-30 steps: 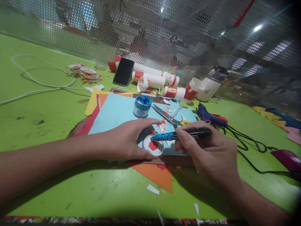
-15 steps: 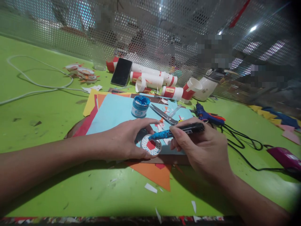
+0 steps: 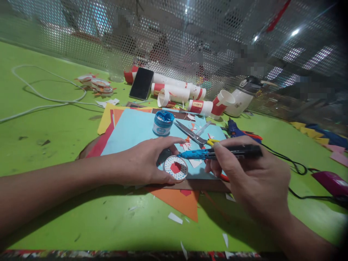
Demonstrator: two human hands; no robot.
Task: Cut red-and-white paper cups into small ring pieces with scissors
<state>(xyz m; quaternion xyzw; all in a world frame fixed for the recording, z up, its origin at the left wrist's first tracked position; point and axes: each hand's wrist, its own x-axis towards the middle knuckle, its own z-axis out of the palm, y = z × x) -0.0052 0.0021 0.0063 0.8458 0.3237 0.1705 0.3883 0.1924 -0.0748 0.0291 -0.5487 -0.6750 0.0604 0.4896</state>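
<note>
My left hand [image 3: 148, 161] grips a small round white disc [image 3: 181, 175] by its edge, thumb below and fingers above. Blue dots ring a red shape in the disc's middle. A black marker pen [image 3: 236, 152] with a blue-smeared front end is pinched in my right hand [image 3: 252, 174]. Its tip points left, just above the disc's upper edge; I cannot tell whether it touches. Behind the disc an open jar of blue paint [image 3: 162, 124] stands on a light blue paper sheet [image 3: 130, 127]. Scissors [image 3: 191, 133] lie beside the jar, their handles partly hidden behind my right hand.
A glue gun [image 3: 234, 128] with a black cord lies at the right, near a purple device [image 3: 330, 183]. Paper cups [image 3: 199, 107], a phone [image 3: 141, 83] and a white kettle-like container [image 3: 239, 99] line the back. A white cable [image 3: 46, 105] curves at left.
My right hand has moved right, drawing the marker's tip off the disc's dotted face towards its upper edge; the pen now lies more level. My left hand keeps hold of the disc.
</note>
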